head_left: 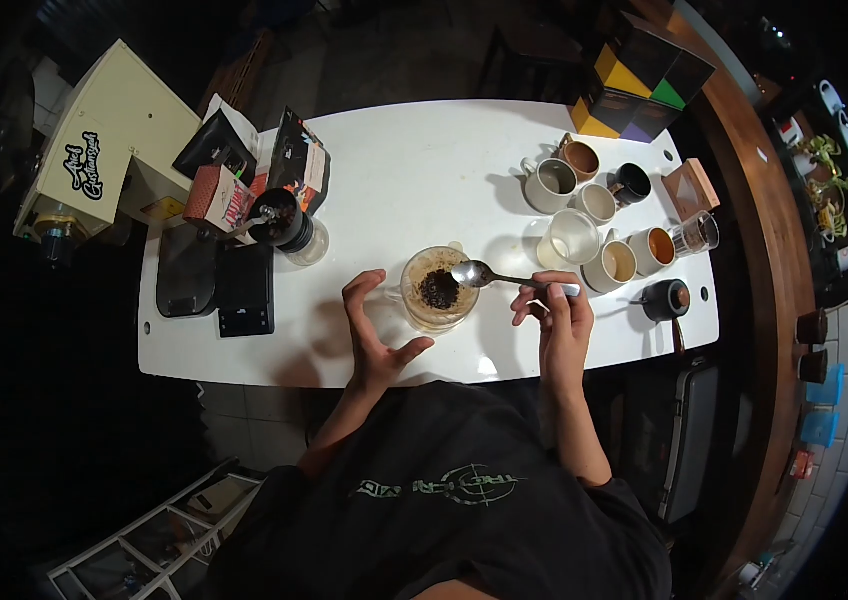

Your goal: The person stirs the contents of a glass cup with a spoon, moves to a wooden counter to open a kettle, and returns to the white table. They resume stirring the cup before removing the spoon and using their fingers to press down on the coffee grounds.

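Note:
A glass vessel with a filter-like lining (421, 313) stands near the front edge of the white table, with dark coffee grounds (439, 289) inside. My left hand (375, 333) is at its left side, thumb and fingers spread in a curve, holding nothing. Between the thumb and fingers of my right hand (558, 325) is the handle of a metal spoon (477, 274). The spoon's bowl is over the right part of the vessel's opening, above or beside the grounds; whether it touches them I cannot tell.
Several cups (551, 185) and a glass jug (571, 238) stand on the right of the table (394, 160). A hand grinder (282, 222), coffee bags (219, 200), a black scale (247, 300) and a cream machine (109, 140) are at left. Boxes (634, 85) stand at the back right.

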